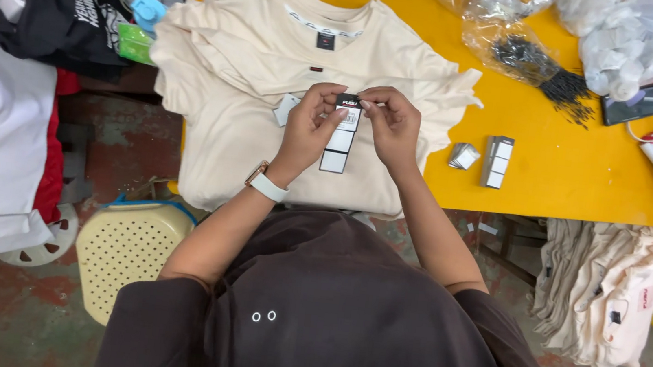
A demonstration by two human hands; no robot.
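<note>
Both hands hold a hang tag [341, 132] just above the cream shirt [271, 95] on the yellow table [572, 187]: the left hand [309, 124] pinches its left edge, the right hand [390, 125] pinches its top corner, so this looks like the tagging step, which calls for fine fingertip control at the tag's top. Right of the shirt stands a tag stack [498, 160]; farther back a clear bag [521, 54] holds black fasteners, some spilled.

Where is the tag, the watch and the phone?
tag [339, 138], head view, its white middle part
watch [267, 184], head view, its white strap
phone [634, 105], head view, its dark back
</note>
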